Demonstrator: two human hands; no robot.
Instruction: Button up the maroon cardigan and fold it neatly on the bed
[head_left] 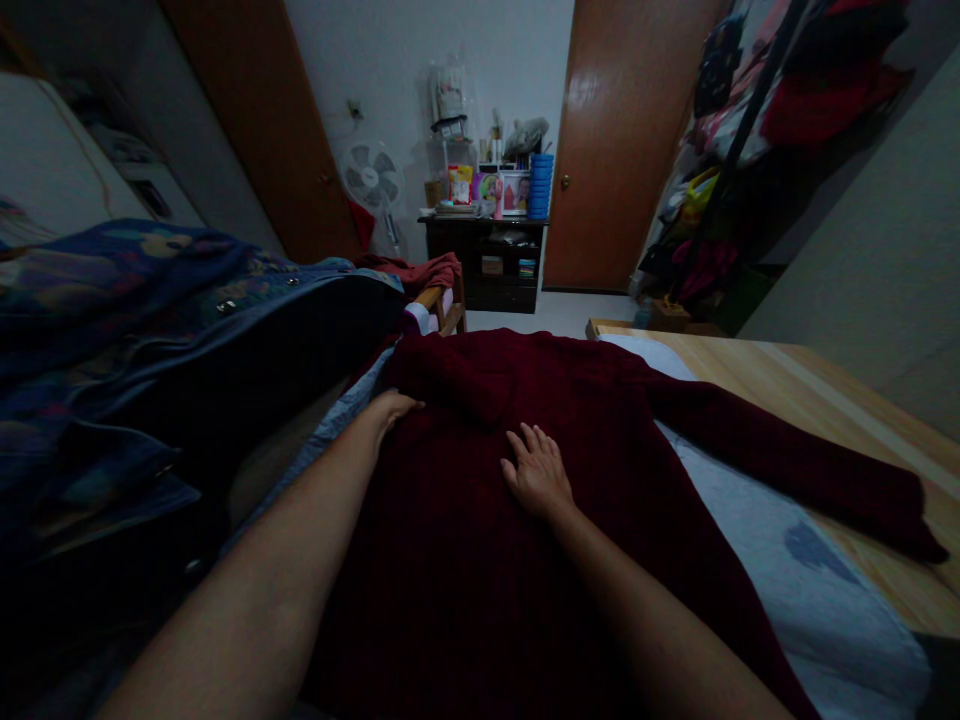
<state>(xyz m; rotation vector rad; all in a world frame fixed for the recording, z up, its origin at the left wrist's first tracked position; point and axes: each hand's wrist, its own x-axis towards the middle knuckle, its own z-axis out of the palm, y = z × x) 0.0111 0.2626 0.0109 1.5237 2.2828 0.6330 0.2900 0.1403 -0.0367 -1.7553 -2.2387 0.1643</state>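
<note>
A dark red long-sleeved garment (480, 560) lies spread out before me, one sleeve (795, 450) stretched to the right and the other (465, 385) folded in across the upper body. At the garment's left edge is my left hand (394, 405); its thumb rests on top of the cloth and the other fingers are hidden under the fabric, so it appears to grip that edge. My right hand (536, 470) lies flat on the middle of the garment, fingers spread, just below the folded sleeve's end. Nothing is held in it.
Under the garment are a light blue-grey cloth (810, 610) and a wooden board (817, 380). Denim clothing with a dark lining (187, 330) is heaped on the left. Beyond stand a fan (373, 178), a dark cabinet (480, 265) with goods on it, and hanging clothes (817, 100).
</note>
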